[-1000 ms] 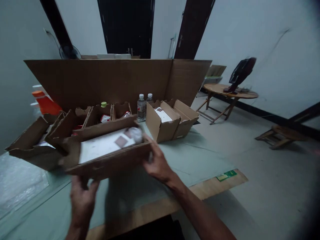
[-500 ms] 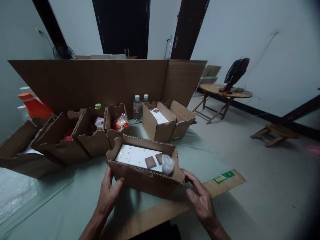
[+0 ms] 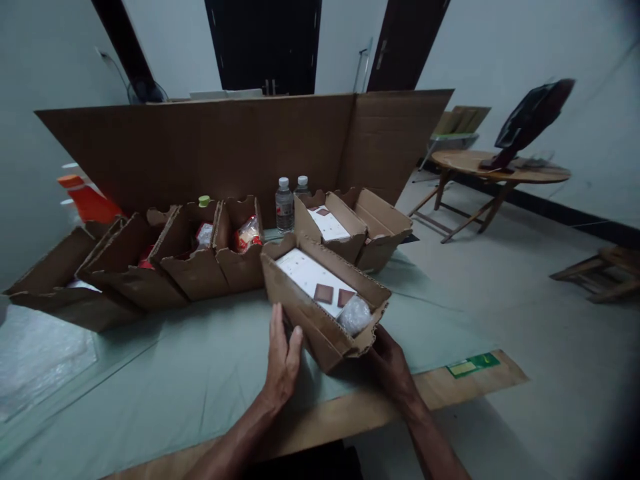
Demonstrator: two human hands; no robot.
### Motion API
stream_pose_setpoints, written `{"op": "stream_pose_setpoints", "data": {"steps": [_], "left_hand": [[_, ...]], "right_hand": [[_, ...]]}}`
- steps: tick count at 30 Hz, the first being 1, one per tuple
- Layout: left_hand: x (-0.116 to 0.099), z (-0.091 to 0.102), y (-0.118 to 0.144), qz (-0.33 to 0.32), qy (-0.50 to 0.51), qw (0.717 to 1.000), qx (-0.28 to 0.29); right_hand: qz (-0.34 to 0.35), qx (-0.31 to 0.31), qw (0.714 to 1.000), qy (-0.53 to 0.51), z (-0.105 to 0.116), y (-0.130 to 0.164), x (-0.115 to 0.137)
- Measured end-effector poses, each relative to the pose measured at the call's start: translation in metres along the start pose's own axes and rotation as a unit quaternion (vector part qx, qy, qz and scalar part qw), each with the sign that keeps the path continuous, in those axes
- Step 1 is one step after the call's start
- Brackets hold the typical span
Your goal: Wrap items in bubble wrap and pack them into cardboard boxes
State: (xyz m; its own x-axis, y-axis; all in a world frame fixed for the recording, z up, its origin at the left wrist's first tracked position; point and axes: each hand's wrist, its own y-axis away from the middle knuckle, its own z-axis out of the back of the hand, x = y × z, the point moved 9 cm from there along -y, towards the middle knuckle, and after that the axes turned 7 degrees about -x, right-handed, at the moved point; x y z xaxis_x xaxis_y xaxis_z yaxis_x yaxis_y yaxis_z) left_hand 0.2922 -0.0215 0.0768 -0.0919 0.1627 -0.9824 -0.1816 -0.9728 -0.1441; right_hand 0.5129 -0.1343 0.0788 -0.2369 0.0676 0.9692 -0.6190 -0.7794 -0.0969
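Note:
A cardboard box (image 3: 320, 333) without a lid sits at an angle in front of me, its near end turned toward my right. In it lie a white panel (image 3: 305, 270) with two brown squares on it and a bubble-wrapped bundle (image 3: 355, 316) at the near end. My left hand (image 3: 283, 363) is flat along the box's left long side, fingers stretched and thumb apart. At the near right end my right hand (image 3: 393, 367) grips the box, its fingertips hidden behind the cardboard. Whether the box rests fully on the table cannot be made out.
Several open cardboard bins (image 3: 193, 273) stand in a row at left, holding packets. Two more bins (image 3: 383, 247) stand behind the held box, beside water bottles (image 3: 285, 207). A tall cardboard screen (image 3: 210, 153) closes off the back. Bubble wrap (image 3: 45, 353) lies at the left.
The box has moved away from me toward the back bins and turned, its right end now nearer me. My left hand has slid along its side. The view has shifted slightly.

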Motion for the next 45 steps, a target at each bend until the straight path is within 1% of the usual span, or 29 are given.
{"op": "stream_pose_setpoints", "data": {"steps": [1, 3, 5, 8, 10, 13, 15, 17, 19, 21, 23, 25, 27, 29, 32, 34, 35, 37, 39, 41, 43, 45], "left_hand": [[-0.001, -0.006, 0.002, -0.001, 0.005, 1.000, 0.016], [-0.002, -0.009, 0.003, -0.006, 0.015, 0.999, 0.038], [-0.004, -0.006, 0.006, -0.020, 0.025, 0.997, 0.070], [-0.009, 0.002, 0.012, -0.066, 0.015, 0.991, 0.117], [-0.008, 0.011, 0.012, -0.083, -0.012, 0.991, 0.109], [-0.004, 0.018, 0.004, -0.080, -0.053, 0.992, 0.084], [-0.004, 0.019, -0.008, -0.084, -0.073, 0.991, 0.076], [-0.008, 0.018, -0.026, -0.094, -0.103, 0.988, 0.064], [-0.010, 0.016, -0.050, -0.089, -0.182, 0.978, 0.048], [-0.010, 0.014, -0.076, -0.068, -0.281, 0.957, 0.032], [-0.011, 0.014, -0.098, -0.046, -0.352, 0.935, 0.010], [-0.011, 0.013, -0.114, -0.034, -0.380, 0.924, -0.010], [-0.009, 0.011, -0.121, -0.029, -0.399, 0.916, -0.016], [-0.007, 0.009, -0.122, -0.029, -0.407, 0.913, -0.015], [-0.003, 0.011, -0.116, -0.034, -0.396, 0.918, -0.003], [-0.002, 0.020, -0.106, -0.043, -0.377, 0.925, 0.013], [0.000, 0.027, -0.099, -0.047, -0.366, 0.929, 0.021], [0.005, 0.049, -0.081, -0.051, -0.346, 0.936, 0.033], [0.011, 0.074, -0.059, -0.067, -0.306, 0.949, 0.036], [0.014, 0.096, -0.035, -0.101, -0.244, 0.964, 0.026], [0.014, 0.112, -0.012, -0.135, -0.189, 0.973, 0.003], [0.015, 0.119, 0.004, -0.150, -0.164, 0.975, -0.014]], "right_hand": [[-0.001, -0.006, 1.000, 0.007, 0.000, 0.000, 0.001], [0.000, -0.011, 0.999, 0.030, -0.002, 0.001, 0.004], [0.003, 0.004, 0.998, 0.060, -0.010, 0.002, 0.009], [0.011, 0.034, 0.993, 0.113, -0.022, 0.005, 0.016], [0.027, 0.044, 0.988, 0.148, -0.029, 0.004, 0.022], [0.058, 0.057, 0.979, 0.188, -0.040, -0.005, 0.031], [0.082, 0.065, 0.974, 0.200, -0.048, -0.018, 0.035], [0.113, 0.058, 0.972, 0.197, -0.054, -0.035, 0.038], [0.141, 0.043, 0.971, 0.186, -0.059, -0.051, 0.037], [0.153, 0.035, 0.972, 0.175, -0.063, -0.061, 0.031], [0.157, 0.037, 0.973, 0.164, -0.065, -0.062, 0.024], [0.162, 0.045, 0.974, 0.154, -0.066, -0.056, 0.018], [0.175, 0.052, 0.972, 0.151, -0.067, -0.048, 0.017], [0.188, 0.057, 0.968, 0.154, -0.067, -0.043, 0.017], [0.199, 0.061, 0.965, 0.159, -0.067, -0.043, 0.016], [0.201, 0.059, 0.965, 0.160, -0.066, -0.044, 0.016], [0.200, 0.056, 0.965, 0.160, -0.065, -0.044, 0.017], [0.186, 0.063, 0.967, 0.162, -0.066, -0.044, 0.020], [0.168, 0.100, 0.967, 0.161, -0.076, -0.042, 0.032], [0.169, 0.143, 0.963, 0.154, -0.094, -0.038, 0.058], [0.200, 0.163, 0.956, 0.141, -0.118, -0.037, 0.099], [0.246, 0.163, 0.945, 0.143, -0.148, -0.042, 0.144]]}}
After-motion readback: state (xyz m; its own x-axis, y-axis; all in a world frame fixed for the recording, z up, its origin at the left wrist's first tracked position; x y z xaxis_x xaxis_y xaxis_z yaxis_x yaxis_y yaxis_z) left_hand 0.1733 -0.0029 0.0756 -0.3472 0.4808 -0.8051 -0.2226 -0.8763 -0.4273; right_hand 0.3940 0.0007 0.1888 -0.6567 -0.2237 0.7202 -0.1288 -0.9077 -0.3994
